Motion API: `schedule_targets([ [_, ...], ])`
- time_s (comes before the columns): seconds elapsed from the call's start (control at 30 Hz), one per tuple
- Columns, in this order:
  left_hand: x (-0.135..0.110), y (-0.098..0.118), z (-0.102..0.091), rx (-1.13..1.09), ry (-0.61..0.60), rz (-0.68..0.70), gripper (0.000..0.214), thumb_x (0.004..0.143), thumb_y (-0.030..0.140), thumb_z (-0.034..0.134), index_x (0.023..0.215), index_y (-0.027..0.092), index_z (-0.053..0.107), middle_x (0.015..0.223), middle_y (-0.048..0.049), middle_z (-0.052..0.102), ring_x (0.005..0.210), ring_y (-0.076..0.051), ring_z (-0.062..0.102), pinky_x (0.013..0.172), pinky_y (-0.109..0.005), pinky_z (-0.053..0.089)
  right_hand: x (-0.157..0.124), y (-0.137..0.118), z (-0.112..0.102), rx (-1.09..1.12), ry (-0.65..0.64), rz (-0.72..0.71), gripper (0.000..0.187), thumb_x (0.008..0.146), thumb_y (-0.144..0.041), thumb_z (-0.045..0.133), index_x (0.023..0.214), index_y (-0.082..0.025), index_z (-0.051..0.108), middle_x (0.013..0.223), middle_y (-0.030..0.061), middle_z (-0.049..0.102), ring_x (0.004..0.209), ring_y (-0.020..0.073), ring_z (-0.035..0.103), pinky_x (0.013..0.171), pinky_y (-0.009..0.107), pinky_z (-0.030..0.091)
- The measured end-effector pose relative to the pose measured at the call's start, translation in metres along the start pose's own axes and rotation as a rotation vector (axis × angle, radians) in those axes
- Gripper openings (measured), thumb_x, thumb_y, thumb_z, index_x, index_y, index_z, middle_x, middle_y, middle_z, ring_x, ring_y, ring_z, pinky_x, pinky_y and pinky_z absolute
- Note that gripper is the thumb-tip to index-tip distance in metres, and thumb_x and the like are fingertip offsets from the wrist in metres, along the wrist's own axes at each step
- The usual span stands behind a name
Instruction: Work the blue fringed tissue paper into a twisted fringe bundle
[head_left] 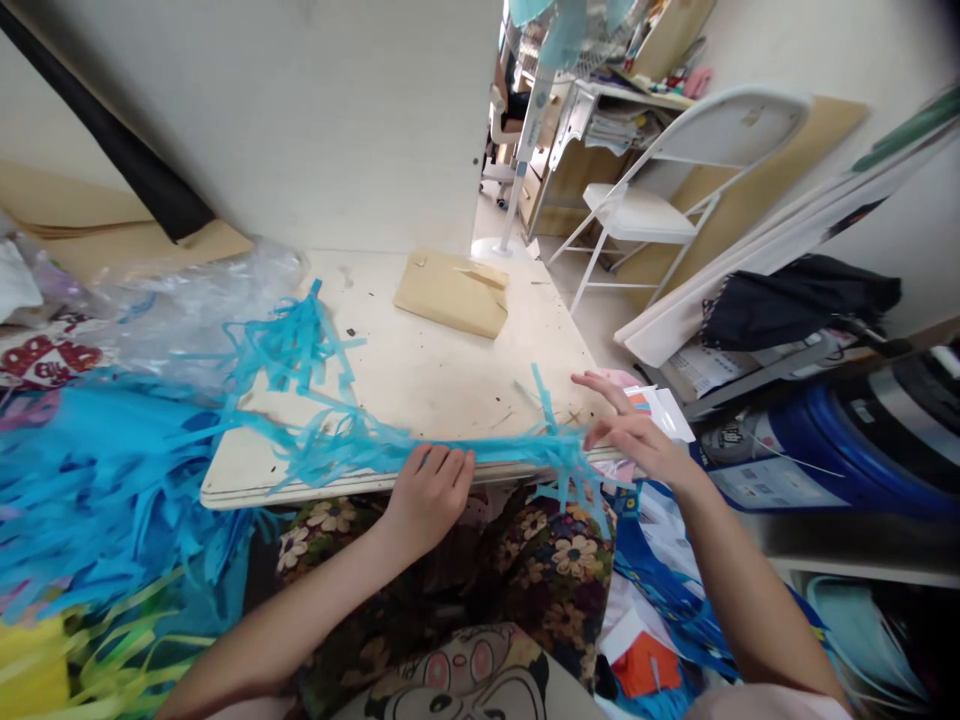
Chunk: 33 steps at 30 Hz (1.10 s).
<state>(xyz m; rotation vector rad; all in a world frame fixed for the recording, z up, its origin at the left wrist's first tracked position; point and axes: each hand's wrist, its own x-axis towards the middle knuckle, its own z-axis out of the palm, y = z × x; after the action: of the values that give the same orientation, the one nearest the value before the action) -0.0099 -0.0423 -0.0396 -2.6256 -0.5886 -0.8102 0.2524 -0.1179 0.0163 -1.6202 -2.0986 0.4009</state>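
Note:
A long blue fringed streamer (495,450) lies twisted along the front edge of the white table (450,385). Its frayed strands spread out at both ends. My left hand (431,490) is closed over the streamer near its middle, fingertips curled at the table edge. At the streamer's right end is my right hand (637,435), its fingers apart and reaching over the loose strands. Whether those fingertips touch the strands I cannot tell. More blue fringe (289,345) lies in a tangle on the table's left side.
A folded brown paper packet (454,292) sits at the table's back. Large blue fringe bundles (112,480) and yellow-green strips (127,650) fill the left. To the right are a white folding chair (652,215), a blue bin (810,455) and a black umbrella (795,300).

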Motion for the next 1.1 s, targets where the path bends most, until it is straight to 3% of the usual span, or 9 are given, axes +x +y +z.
schedule_targets([
  [0.07,-0.001,0.0,0.001,-0.004,-0.004,-0.003,0.014,0.07,0.012,0.051,0.083,0.013,0.056,0.065,-0.002,0.056,0.062,-0.015,0.049,0.062,-0.029,0.036,0.002,-0.001,-0.004,-0.078,0.136,0.094,0.048,0.082,-0.043,0.023,0.063,-0.017,0.059,0.128,0.006,0.031,0.115,0.0232,0.03,0.092,0.042,0.026],
  [0.17,-0.002,0.002,0.002,-0.012,0.012,-0.016,0.016,0.07,0.012,0.051,0.085,0.012,0.056,0.069,-0.0034,0.057,0.064,-0.015,0.049,0.063,-0.029,0.036,0.009,-0.026,0.009,-0.43,0.519,0.217,0.023,0.078,-0.033,0.04,0.074,-0.017,0.057,0.116,0.0094,0.043,0.104,0.0229,0.04,0.087,0.045,0.028],
  [0.2,-0.002,0.002,0.002,-0.018,0.021,-0.024,0.016,0.07,0.011,0.051,0.085,0.012,0.056,0.071,-0.004,0.058,0.065,-0.015,0.049,0.063,-0.029,0.036,0.012,-0.039,0.02,-0.536,0.632,0.189,0.017,0.077,-0.028,0.044,0.077,-0.017,0.057,0.11,0.0096,0.048,0.1,0.0218,0.043,0.087,0.044,0.028],
  [0.23,-0.002,0.002,0.003,-0.024,0.028,-0.032,0.017,0.07,0.011,0.051,0.086,0.012,0.056,0.072,-0.0045,0.058,0.065,-0.015,0.049,0.063,-0.029,0.036,0.014,-0.053,0.034,-0.595,0.648,0.091,0.013,0.075,-0.025,0.046,0.078,-0.018,0.056,0.1,0.0079,0.053,0.093,0.0192,0.045,0.086,0.042,0.029],
  [0.33,-0.002,0.001,0.003,-0.043,0.032,-0.044,0.015,0.071,0.012,0.049,0.085,0.011,0.056,0.073,-0.0052,0.058,0.065,-0.015,0.049,0.061,-0.029,0.036,0.023,-0.086,0.078,-0.583,0.364,-0.24,0.012,0.075,-0.018,0.046,0.082,-0.02,0.055,0.08,-0.0001,0.06,0.077,0.0128,0.048,0.084,0.034,0.03],
  [0.47,-0.003,-0.004,0.003,-0.062,0.07,-0.015,0.011,0.073,0.01,0.047,0.079,0.01,0.056,0.069,-0.005,0.058,0.064,-0.015,0.048,0.06,-0.029,0.036,0.034,-0.091,0.108,-0.542,0.323,-0.15,0.015,0.076,-0.014,0.042,0.085,-0.013,0.055,0.079,0.0028,0.06,0.074,0.0142,0.048,0.074,0.032,0.032],
  [0.7,0.0,-0.012,-0.001,-0.124,-0.015,-0.015,0.007,0.074,0.015,0.049,0.074,0.013,0.056,0.065,-0.0025,0.057,0.061,-0.014,0.047,0.058,-0.028,0.034,0.042,-0.075,0.097,-0.557,0.182,-0.172,0.016,0.078,-0.016,0.042,0.074,-0.015,0.057,0.073,0.0045,0.057,0.068,0.0156,0.044,0.063,0.029,0.032],
  [0.87,0.007,-0.022,-0.011,-0.084,-0.173,-0.108,0.017,0.076,0.02,0.045,0.063,0.016,0.054,0.056,-0.0019,0.052,0.057,-0.016,0.045,0.054,-0.028,0.03,0.038,-0.069,0.089,-0.528,0.147,-0.155,0.017,0.076,-0.014,0.043,0.082,-0.015,0.058,0.072,0.0049,0.056,0.067,0.016,0.044,0.062,0.029,0.032],
  [1.1,0.016,-0.026,-0.012,-0.002,-0.324,-0.107,0.021,0.078,0.019,0.041,0.06,0.015,0.051,0.056,-0.0035,0.05,0.057,-0.017,0.045,0.053,-0.029,0.028,0.03,-0.054,0.069,-0.385,0.083,-0.053,0.017,0.079,-0.016,0.04,0.083,-0.015,0.057,0.072,0.0048,0.056,0.067,0.0145,0.047,0.063,0.028,0.033],
])
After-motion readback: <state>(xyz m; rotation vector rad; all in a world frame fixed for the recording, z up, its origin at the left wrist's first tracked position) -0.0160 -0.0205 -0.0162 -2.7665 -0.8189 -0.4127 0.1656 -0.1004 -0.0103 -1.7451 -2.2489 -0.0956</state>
